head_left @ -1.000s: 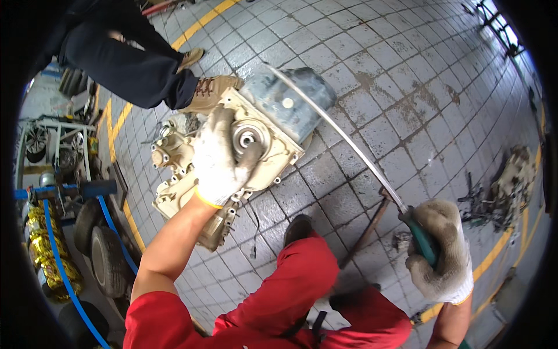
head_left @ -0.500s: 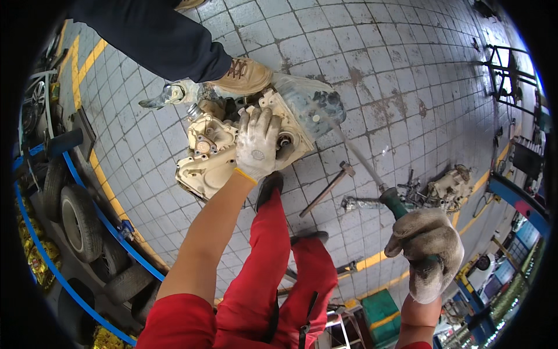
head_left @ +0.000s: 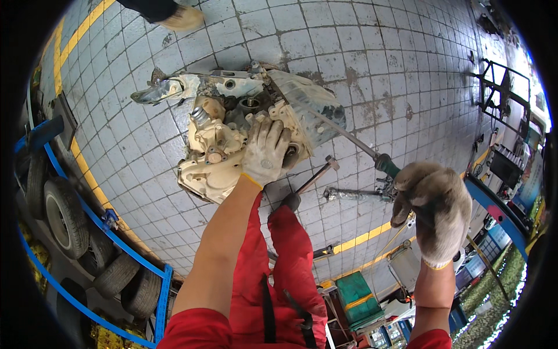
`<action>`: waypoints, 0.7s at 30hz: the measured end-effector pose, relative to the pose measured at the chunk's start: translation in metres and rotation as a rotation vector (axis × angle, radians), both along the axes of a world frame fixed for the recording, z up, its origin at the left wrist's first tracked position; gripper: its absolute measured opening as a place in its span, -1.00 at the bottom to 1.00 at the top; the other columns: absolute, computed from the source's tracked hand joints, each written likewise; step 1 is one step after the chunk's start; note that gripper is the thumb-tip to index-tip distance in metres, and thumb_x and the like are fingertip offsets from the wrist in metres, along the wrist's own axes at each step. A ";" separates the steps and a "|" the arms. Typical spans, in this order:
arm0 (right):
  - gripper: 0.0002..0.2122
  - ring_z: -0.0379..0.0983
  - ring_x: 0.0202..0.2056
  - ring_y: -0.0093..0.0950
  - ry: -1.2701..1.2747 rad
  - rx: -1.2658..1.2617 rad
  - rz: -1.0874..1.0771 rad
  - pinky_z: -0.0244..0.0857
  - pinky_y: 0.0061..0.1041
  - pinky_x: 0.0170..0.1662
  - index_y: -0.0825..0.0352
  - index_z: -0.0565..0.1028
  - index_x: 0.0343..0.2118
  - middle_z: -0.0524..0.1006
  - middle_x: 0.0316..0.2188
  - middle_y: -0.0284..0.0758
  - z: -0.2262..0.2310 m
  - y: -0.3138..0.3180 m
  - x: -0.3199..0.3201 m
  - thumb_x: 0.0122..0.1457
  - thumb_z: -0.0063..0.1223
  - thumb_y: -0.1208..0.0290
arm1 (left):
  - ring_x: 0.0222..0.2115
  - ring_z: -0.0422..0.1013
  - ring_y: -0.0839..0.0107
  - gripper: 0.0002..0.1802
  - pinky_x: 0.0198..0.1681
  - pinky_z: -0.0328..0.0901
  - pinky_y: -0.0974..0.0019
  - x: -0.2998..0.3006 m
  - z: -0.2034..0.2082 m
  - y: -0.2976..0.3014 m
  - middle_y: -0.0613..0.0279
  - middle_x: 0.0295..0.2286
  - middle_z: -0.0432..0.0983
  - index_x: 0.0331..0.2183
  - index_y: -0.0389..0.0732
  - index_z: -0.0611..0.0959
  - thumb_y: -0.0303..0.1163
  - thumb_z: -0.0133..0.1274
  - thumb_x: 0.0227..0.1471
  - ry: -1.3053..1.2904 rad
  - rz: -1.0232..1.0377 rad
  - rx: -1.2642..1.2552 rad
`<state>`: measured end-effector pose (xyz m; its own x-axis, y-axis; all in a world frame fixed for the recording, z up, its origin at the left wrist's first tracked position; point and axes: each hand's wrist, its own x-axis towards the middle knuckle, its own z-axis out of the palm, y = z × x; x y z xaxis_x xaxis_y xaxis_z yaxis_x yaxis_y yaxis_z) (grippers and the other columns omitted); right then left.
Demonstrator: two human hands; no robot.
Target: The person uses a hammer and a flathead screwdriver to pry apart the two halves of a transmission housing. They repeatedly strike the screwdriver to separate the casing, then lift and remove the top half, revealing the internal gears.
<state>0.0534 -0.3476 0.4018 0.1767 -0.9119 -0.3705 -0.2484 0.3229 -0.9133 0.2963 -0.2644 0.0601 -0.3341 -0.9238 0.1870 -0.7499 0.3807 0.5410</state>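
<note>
My left hand (head_left: 268, 150), in a grey-white work glove, lies with fingers stretched out on a cream metal gearbox casing (head_left: 203, 174) on the floor. Beside its fingers are bolts and a round opening. My right hand (head_left: 436, 200), gloved too, is closed round the green handle of a long screwdriver (head_left: 354, 139). The shaft slants up and left across the casing's grey right-hand part (head_left: 328, 119); I cannot tell exactly where its tip rests. A hammer (head_left: 317, 174) lies on the tiles between my foot and the tool.
Another person's shoe (head_left: 185, 18) is at the far left. A grey metal part (head_left: 357, 193) lies right of the hammer. Old tyres (head_left: 67, 218) stand behind a blue rail (head_left: 110, 232) on the left. A green box (head_left: 357, 296) is at the lower right.
The other person's foot has lifted off the casing and moved away to the far left. The screwdriver has moved up a little and its shaft is less blurred. My left hand stays on the casing.
</note>
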 end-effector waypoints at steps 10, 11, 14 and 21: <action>-0.33 0.57 -0.58 -0.47 -0.014 0.203 -0.052 0.47 -0.51 -0.50 0.38 0.59 -0.20 0.66 -0.28 -0.08 -0.005 -0.162 0.027 0.57 -0.16 -0.29 | 0.25 0.38 -0.29 -0.24 0.46 0.23 -0.44 -0.006 0.001 0.000 -0.21 0.16 0.48 0.14 -0.32 0.63 -0.02 0.43 0.07 -0.025 0.033 0.008; -0.35 0.56 -0.55 -0.46 -0.007 0.248 -0.002 0.49 -0.44 -0.44 0.44 0.66 -0.12 0.69 -0.32 -0.14 0.016 -0.184 0.035 0.56 -0.06 -0.24 | 0.27 0.37 -0.30 -0.22 0.46 0.22 -0.43 -0.009 0.006 -0.001 -0.20 0.17 0.47 0.15 -0.31 0.63 0.00 0.44 0.05 -0.031 0.015 0.020; -0.33 0.56 -0.53 -0.42 0.012 0.240 0.193 0.49 -0.39 -0.38 0.41 0.68 -0.10 0.69 -0.33 -0.13 0.016 -0.234 0.065 0.55 -0.08 -0.27 | 0.32 0.33 -0.31 -0.17 0.48 0.19 -0.41 -0.007 0.005 -0.003 -0.19 0.20 0.46 0.16 -0.28 0.62 0.05 0.47 0.01 -0.100 0.043 0.033; -0.29 0.56 -0.50 -0.33 0.063 0.114 0.238 0.49 -0.27 -0.25 0.34 0.72 -0.06 0.70 -0.36 -0.12 -0.053 -0.288 0.111 0.53 -0.14 -0.35 | 0.36 0.27 -0.32 -0.12 0.50 0.14 -0.44 -0.008 0.008 0.005 -0.19 0.26 0.39 0.22 -0.27 0.57 0.08 0.47 0.04 -0.124 0.019 0.111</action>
